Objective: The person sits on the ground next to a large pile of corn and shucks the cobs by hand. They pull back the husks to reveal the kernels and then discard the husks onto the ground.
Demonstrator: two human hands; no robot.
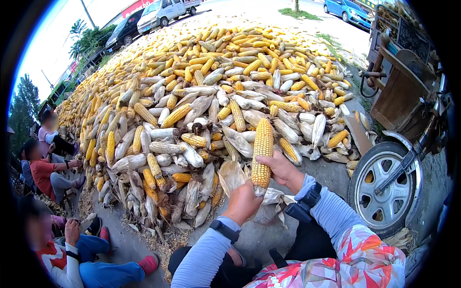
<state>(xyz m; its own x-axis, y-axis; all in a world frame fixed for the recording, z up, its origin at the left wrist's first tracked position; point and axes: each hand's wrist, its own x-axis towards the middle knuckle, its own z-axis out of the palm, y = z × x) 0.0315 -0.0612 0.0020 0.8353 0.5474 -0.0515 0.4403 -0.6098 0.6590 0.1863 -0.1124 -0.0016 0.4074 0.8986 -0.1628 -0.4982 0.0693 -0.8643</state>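
Yellow, fully kernelled corn cob (262, 152) stands upright before the heaped pile of corn ears (201, 96) — left hand (242, 202) clenched on its papery husk base, right hand (283, 170) wrapped round its side. Best hold firmly low and strip the husk cleanly downward.

Both forearms are covered by light blue-grey ribbed sleeves (204, 257) that reach to the wrists. A black band (224, 230) with a flat rectangular face is worn on the left wrist, just behind the left hand (242, 201). A bulkier black strap (307, 201) with a boxy device clipped to it is worn on the right wrist, behind the right hand (283, 170). The hands are left bare, without gloves. Over the upper right arm and chest a floral garment (355, 259) is worn, printed in white, pink, red, orange and green. Dark trousers (307, 245) are seen below the arms.
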